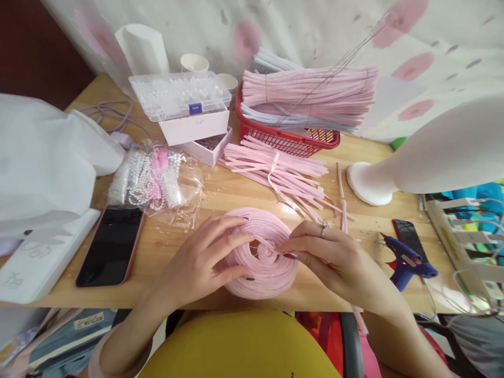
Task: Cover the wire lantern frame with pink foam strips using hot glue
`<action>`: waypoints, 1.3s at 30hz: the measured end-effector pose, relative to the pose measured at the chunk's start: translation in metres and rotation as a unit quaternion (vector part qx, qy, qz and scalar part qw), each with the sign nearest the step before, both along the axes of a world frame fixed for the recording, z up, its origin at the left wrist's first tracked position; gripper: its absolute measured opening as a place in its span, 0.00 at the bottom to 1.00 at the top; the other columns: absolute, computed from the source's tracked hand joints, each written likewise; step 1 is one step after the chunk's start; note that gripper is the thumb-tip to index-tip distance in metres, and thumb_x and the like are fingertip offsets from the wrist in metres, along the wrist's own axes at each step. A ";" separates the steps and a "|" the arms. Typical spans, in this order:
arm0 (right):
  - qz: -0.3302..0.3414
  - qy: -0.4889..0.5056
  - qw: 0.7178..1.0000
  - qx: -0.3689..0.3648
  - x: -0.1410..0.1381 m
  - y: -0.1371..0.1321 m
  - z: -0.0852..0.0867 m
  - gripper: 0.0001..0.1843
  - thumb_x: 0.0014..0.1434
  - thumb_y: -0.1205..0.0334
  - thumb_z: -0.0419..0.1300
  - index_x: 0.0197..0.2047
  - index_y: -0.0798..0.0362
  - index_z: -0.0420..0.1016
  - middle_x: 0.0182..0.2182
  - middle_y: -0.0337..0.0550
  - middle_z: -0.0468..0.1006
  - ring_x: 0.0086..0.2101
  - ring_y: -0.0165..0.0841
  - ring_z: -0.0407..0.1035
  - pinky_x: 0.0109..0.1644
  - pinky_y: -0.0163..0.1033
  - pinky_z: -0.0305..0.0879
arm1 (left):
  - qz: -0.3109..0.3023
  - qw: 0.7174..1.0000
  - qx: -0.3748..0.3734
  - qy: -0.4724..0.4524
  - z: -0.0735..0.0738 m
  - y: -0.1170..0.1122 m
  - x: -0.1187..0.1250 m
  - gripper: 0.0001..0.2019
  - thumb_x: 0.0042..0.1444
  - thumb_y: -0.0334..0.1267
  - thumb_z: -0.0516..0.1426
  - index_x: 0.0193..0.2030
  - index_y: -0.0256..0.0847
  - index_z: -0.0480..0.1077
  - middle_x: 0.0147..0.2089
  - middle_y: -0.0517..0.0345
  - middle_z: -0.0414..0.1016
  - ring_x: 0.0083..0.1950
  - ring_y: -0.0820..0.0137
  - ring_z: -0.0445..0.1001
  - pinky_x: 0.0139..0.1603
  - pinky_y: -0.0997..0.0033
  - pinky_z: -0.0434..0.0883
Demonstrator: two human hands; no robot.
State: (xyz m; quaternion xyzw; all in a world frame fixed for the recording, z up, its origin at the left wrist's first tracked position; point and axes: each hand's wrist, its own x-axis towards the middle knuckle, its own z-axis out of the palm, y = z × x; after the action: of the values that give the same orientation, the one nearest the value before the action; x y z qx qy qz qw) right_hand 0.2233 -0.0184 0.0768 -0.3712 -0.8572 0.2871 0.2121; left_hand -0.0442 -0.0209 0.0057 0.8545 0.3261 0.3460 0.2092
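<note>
A round coil of pink pipe cleaners [260, 289] lies at the table's front edge, with a small spiral [268, 252] in its middle and a gap beside that. My left hand [205, 257] grips the coil from the left, fingers apart on its top and thumb on the near side. From the right, my right hand [331, 257] pinches a pink pipe cleaner at the spiral, thumb against fingers. Part of the coil's right side is hidden by this hand. Behind the coil lies a loose bundle of pink pipe cleaners [275, 168] tied round the middle.
At the back stands a red basket [271, 139] heaped with pipe cleaners, near a clear bead box [177, 97]. Bagged beads [145, 178], a phone [111, 245] and a white box [47, 257] are left. A blue glue gun [407, 261] and white stand [370, 184] are right.
</note>
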 end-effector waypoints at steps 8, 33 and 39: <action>0.003 -0.041 0.999 -0.001 0.003 0.008 0.003 0.18 0.70 0.73 0.52 0.55 0.49 0.77 0.38 0.44 0.76 0.38 0.33 0.73 0.40 0.39 0.71 | 0.000 1.000 0.008 0.001 0.001 0.001 0.000 0.16 0.66 0.45 0.60 0.56 0.41 0.67 0.59 0.44 0.73 0.62 0.59 0.72 0.63 0.57 0.72; -0.021 -0.039 0.999 0.025 -0.009 0.001 -0.006 0.18 0.71 0.70 0.50 0.54 0.51 0.78 0.37 0.45 0.75 0.36 0.33 0.72 0.40 0.38 0.71 | -0.003 1.000 0.017 0.013 -0.007 -0.002 -0.004 0.17 0.67 0.43 0.59 0.59 0.41 0.66 0.62 0.42 0.69 0.63 0.58 0.69 0.63 0.54 0.71; -0.034 -0.035 0.999 0.014 -0.010 0.000 -0.008 0.17 0.71 0.70 0.50 0.53 0.52 0.78 0.38 0.45 0.75 0.36 0.34 0.71 0.41 0.41 0.70 | -0.017 0.997 0.058 0.045 -0.001 0.003 -0.004 0.17 0.68 0.43 0.57 0.59 0.39 0.66 0.61 0.40 0.69 0.62 0.56 0.68 0.65 0.50 0.70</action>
State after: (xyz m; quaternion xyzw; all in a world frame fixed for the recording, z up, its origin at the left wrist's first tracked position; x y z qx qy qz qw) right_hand 0.2131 -0.0189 0.0687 -0.4071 -0.8550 0.2542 0.1967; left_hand -0.0480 -0.0181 0.0048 0.8853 0.3004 0.3216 0.1504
